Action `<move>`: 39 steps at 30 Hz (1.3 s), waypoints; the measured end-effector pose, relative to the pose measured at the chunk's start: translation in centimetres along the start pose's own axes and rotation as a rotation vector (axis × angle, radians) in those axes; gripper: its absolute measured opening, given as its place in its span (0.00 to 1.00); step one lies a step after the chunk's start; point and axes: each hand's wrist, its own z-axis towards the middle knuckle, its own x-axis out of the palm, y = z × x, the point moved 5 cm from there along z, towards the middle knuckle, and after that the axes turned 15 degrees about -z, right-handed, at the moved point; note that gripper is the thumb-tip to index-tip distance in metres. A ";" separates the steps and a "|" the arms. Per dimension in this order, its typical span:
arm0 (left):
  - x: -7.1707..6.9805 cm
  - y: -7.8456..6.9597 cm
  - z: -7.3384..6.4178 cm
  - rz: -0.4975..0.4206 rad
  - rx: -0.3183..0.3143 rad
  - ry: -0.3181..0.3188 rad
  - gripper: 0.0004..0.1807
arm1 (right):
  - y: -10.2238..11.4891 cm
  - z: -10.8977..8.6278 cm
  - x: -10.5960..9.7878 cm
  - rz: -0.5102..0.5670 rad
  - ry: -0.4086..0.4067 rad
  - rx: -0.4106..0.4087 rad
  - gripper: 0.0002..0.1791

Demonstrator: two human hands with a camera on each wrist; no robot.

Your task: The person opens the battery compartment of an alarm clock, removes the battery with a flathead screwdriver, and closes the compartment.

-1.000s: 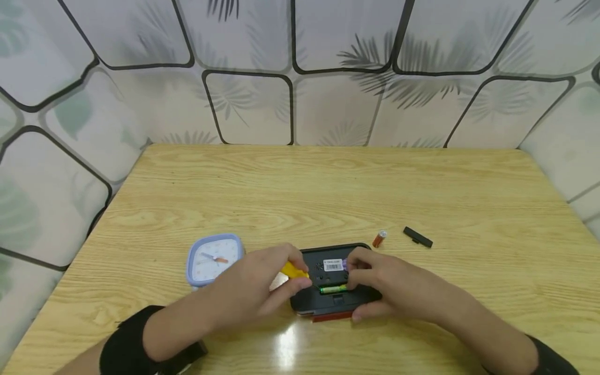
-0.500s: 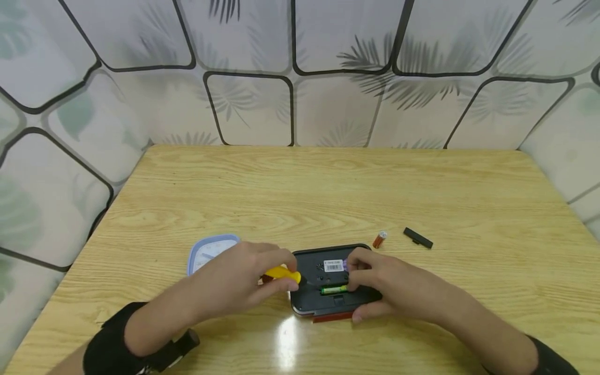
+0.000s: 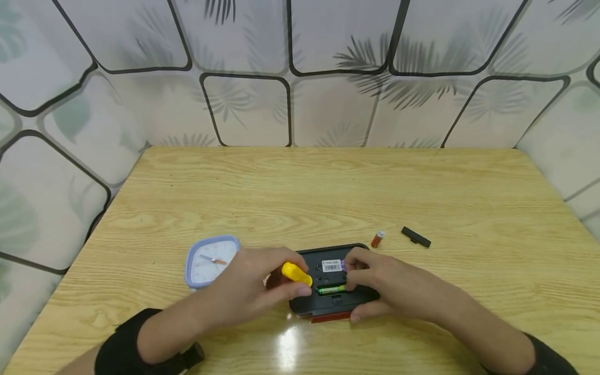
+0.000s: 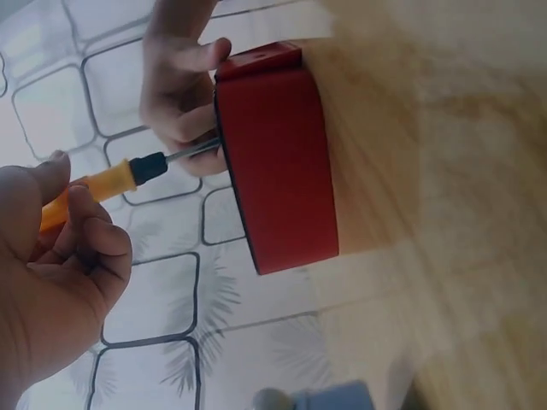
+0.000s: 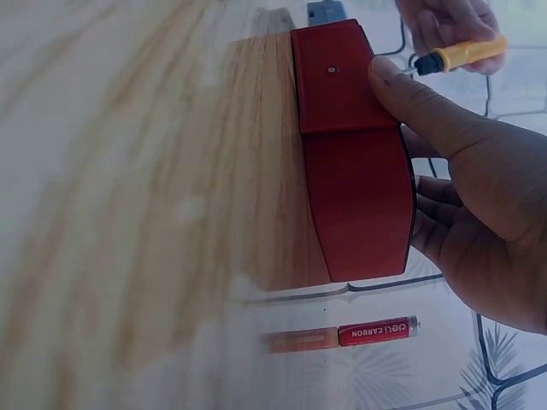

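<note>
My left hand (image 3: 255,284) grips the yellow handle of a screwdriver (image 4: 111,181). In the left wrist view its metal shaft reaches the black back of a red-cased device (image 4: 278,171), beside the right hand's fingers. The device lies with that back up, showing a white barcode label (image 3: 332,265) and a green battery (image 3: 330,290) in an open slot. My right hand (image 3: 394,286) holds the device at its right side, thumb on the red front edge and bent fingers on the back by the battery, whose right end they cover. Something purple (image 3: 344,265) shows beside these fingers.
A blue-framed clock (image 3: 211,262) lies left, partly behind the left forearm. Beyond the device are a red-brown battery (image 3: 377,239) and a small black cover (image 3: 415,237). The wooden table (image 3: 300,192) ends at a patterned backdrop (image 3: 337,109).
My left hand and the screwdriver drew back to the left half a second ago, and are now further right over the device again. The right hand and device have stayed in place.
</note>
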 end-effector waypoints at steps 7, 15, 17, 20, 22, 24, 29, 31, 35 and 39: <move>-0.4 0.3 -0.2 -0.032 -0.073 0.014 0.05 | 0.0 0.0 0.0 -0.001 -0.007 -0.005 0.18; -1.5 1.1 -0.5 0.006 -0.335 0.202 0.03 | -0.1 -0.1 0.1 0.008 0.017 0.015 0.19; -1.6 1.2 -0.5 0.031 -0.378 0.245 0.04 | -0.1 -0.1 0.2 0.010 0.021 0.020 0.19; -1.7 1.3 -0.7 0.101 -0.420 0.320 0.07 | 0.0 -0.1 0.2 0.007 0.027 0.025 0.20; -1.5 1.6 -1.0 0.164 -0.447 0.383 0.06 | 0.0 -0.1 0.2 0.002 0.028 0.025 0.20; -1.3 1.9 -1.3 0.220 -0.468 0.438 0.06 | 0.0 -0.1 0.3 0.000 0.031 0.026 0.20; -0.9 2.5 -1.6 0.274 -0.493 0.476 0.10 | 0.0 -0.1 0.3 -0.002 0.020 0.025 0.21; -0.9 2.6 -1.7 0.277 -0.494 0.474 0.09 | 0.0 -0.1 0.3 -0.003 0.015 0.025 0.21; -0.8 2.7 -1.8 0.281 -0.514 0.491 0.10 | -0.1 -0.1 0.3 0.000 0.018 0.030 0.21; -0.7 2.7 -2.0 0.286 -0.546 0.519 0.10 | -0.1 -0.1 0.4 -0.001 0.017 0.032 0.21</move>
